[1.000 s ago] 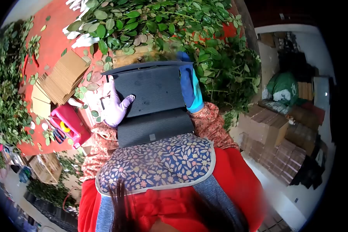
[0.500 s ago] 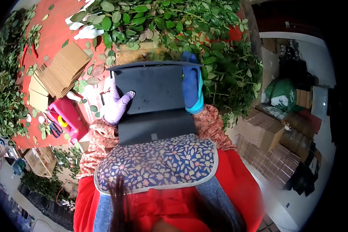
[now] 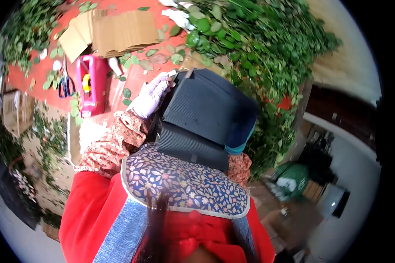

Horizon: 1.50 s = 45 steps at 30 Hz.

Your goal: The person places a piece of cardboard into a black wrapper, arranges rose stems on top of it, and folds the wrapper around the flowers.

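Note:
A folded black corrugated sheet [image 3: 202, 109] is tilted in front of my apron, its lower flap bent toward me. My left hand [image 3: 151, 97], in a thin lilac glove, is closed at the sheet's upper left edge, fingertips pinched together by the corner. At the right side my right hand [image 3: 242, 133], in a blue glove with a teal cuff, grips the sheet's edge. Its fingers are mostly hidden by the sheet and shadow.
Leafy green stems [image 3: 267, 48] are heaped across the red table [image 3: 118, 94]. Brown cardboard pieces [image 3: 125, 33], a pink tape dispenser [image 3: 100, 83] and scissors [image 3: 66, 85] lie to the left. A green bag [image 3: 292, 177] is at the lower right.
The sheet has swung from nearly square to tilted, its right side lower. My left hand has gone from lying flat on its left side to pinching near the upper corner. My view has turned.

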Each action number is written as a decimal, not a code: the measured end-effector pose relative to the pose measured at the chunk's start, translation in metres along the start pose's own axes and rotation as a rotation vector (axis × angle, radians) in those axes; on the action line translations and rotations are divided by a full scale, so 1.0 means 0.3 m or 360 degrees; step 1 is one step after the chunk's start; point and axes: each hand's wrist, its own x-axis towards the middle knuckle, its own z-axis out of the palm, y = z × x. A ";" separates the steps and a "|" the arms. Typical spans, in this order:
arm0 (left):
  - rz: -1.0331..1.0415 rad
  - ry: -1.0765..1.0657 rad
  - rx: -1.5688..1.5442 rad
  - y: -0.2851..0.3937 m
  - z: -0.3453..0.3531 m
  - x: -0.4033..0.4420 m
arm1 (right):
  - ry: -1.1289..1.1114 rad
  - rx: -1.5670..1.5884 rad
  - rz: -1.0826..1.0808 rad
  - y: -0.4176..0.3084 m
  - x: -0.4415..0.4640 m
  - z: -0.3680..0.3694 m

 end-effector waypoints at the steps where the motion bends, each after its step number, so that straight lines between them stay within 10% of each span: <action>1: -0.0042 0.0011 0.0052 -0.059 -0.064 0.003 | -0.0015 -0.0040 0.0055 0.012 0.001 -0.021; 4: 0.0048 0.0223 0.1114 -0.016 -0.046 0.011 | -0.0035 -0.0300 0.0206 0.016 0.019 -0.057; 15: 0.0280 0.0046 0.1922 -0.020 0.062 0.124 | -0.0131 -0.0060 0.0054 -0.025 0.051 -0.033; 28: 0.0376 0.0206 0.1660 -0.061 0.073 0.133 | -0.0007 0.0359 0.0280 0.040 0.023 -0.065; 33: 0.0162 0.0005 0.1731 -0.025 0.053 0.144 | 0.0085 -0.0232 0.0114 0.022 0.020 -0.055; 35: 0.0583 0.0317 0.1554 -0.067 0.039 0.153 | 0.0148 -0.0106 0.0184 0.054 0.012 -0.071; 39: 0.0310 0.0172 0.1475 0.172 0.095 0.080 | 0.0254 0.0160 0.0153 0.028 0.001 -0.021; 41: -0.0244 0.0182 0.0509 0.178 0.115 0.042 | 0.0286 0.0516 0.0373 -0.047 0.035 0.011; 45: -0.0107 -0.0270 0.0636 0.158 0.127 0.021 | 0.0333 0.0556 0.0424 -0.140 0.067 0.019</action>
